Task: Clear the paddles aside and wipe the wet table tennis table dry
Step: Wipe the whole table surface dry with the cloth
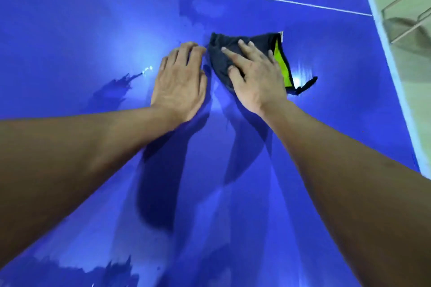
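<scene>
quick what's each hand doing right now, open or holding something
left hand: open, resting flat on the table, holding nothing.
right hand: open, fingers straight, pressing the dark cloth onto the table.

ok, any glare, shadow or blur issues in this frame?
Head view: glare blooms on the glossy blue table tennis table left of the left hand and right of the dark cloth with lime-green lining; forearms cast doubled shadows; slight softness throughout.

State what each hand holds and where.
Neither grips anything. The right hand presses flat on the middle of the dark cloth; the left hand rests open on the blue table.
</scene>
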The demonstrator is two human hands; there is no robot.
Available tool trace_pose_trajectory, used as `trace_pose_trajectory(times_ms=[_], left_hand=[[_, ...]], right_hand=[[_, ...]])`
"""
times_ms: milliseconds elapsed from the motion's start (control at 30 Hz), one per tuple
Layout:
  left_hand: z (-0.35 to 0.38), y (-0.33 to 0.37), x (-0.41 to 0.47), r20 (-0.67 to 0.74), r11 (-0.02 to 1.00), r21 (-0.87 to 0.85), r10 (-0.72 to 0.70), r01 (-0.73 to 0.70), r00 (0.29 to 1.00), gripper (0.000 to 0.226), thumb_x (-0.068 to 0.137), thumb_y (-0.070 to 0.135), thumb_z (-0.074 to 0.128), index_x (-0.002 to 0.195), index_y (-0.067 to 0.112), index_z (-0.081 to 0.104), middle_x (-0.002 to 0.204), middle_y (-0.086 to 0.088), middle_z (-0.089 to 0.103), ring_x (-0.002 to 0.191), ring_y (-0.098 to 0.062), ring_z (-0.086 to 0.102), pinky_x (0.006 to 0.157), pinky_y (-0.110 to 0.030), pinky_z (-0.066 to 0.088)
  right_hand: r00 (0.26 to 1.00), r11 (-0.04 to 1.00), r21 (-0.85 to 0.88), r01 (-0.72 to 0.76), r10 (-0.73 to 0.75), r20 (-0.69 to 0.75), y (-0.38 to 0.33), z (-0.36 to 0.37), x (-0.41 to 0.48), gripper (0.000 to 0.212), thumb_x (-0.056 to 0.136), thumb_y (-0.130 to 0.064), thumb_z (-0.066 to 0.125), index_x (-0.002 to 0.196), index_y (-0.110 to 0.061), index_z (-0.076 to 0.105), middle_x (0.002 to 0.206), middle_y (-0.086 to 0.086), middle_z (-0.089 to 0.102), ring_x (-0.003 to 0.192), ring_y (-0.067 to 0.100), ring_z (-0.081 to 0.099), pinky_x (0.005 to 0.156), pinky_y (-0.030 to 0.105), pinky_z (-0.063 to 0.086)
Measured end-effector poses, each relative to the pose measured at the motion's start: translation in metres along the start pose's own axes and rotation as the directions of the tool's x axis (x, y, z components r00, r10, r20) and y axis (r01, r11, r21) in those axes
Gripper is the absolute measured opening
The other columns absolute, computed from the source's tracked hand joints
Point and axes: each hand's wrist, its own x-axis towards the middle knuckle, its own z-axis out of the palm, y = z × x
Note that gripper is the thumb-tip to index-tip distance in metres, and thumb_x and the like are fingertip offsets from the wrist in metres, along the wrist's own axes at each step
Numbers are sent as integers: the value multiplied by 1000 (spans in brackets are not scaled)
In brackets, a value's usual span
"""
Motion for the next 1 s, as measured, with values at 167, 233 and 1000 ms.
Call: trace_pose_trajectory(times_ms=[167,233,1000], left_hand=[[-27,-15,-86,100,997,47,64,-69,993,48,94,23,31,134,8,52,141,-16,50,115,-40,50,102,-49,37],[-38,-18,-129,137,993,65,91,-101,986,45,95,20,33,134,9,52,143,-15,49,119,-39,50,103,-49,37],[-92,4,-290,304,997,74,-53,32,951,58,97,39,22,144,17,49,151,-8,45,138,-31,42,111,-46,30]], right_hand=[[1000,999,45,-13,14,-17,-34,-2,-108,52,98,-45,31,149,-45,44,163,-3,35,153,15,23,126,49,11],[1000,999,45,-18,18,4,-50,-3,-154,53,98,-46,29,149,-45,43,163,-4,33,154,15,22,126,48,10],[996,996,9,86,-86,-3,-154,-3,-425,49,101,-43,44,149,-40,46,162,-1,37,153,17,27,120,57,23]])
